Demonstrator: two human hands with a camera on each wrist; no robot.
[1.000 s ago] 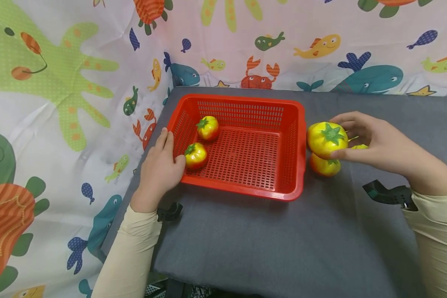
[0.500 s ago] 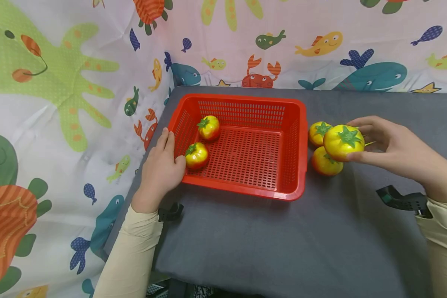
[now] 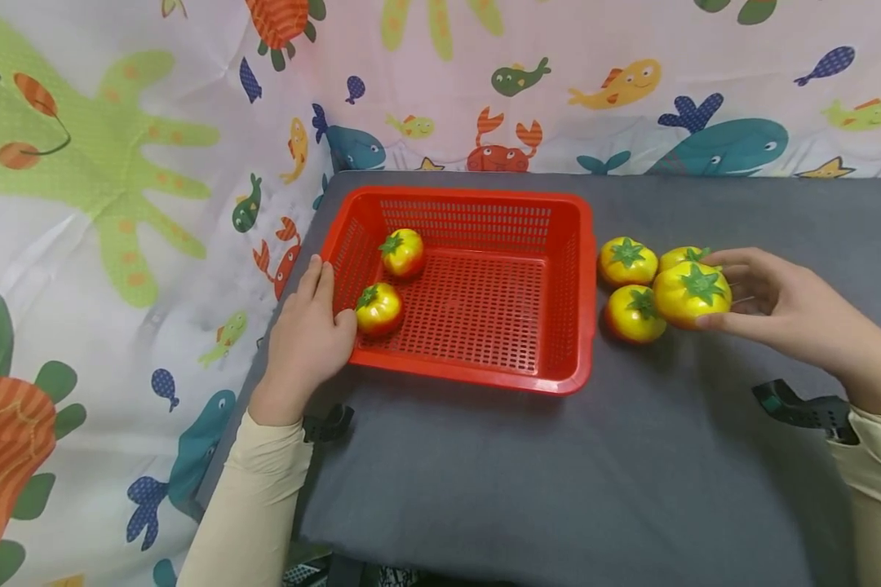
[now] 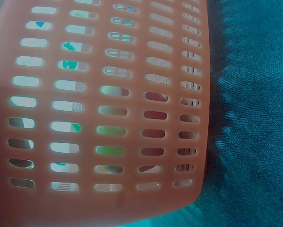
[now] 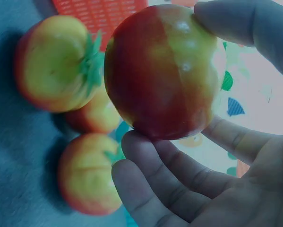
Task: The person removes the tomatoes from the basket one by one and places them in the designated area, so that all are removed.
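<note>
Backdrop, head view: white cloth (image 3: 455, 90) printed with sea animals, behind the table (image 3: 543, 481) and down its left edge.
Basket (image 3: 484, 314): red, slotted, near the table's back left corner.
Tomatoes in basket: both by its left edge — back tomato (image 3: 404, 254), front tomato (image 3: 380, 311).
Left hand (image 3: 304, 338): fingers fairly straight and together, resting on the basket's left edge.
Right hand (image 3: 793, 306): curled round a held tomato (image 3: 692, 295), beyond the basket's right edge, near three loose tomatoes (image 3: 626, 261).
Left wrist view: basket wall fills most of it; the fingers are out of sight, their hold untellable here.
Right wrist view: thumb and fingertips on opposite sides of the held tomato — spread to its width; loose tomatoes blurred.
</note>
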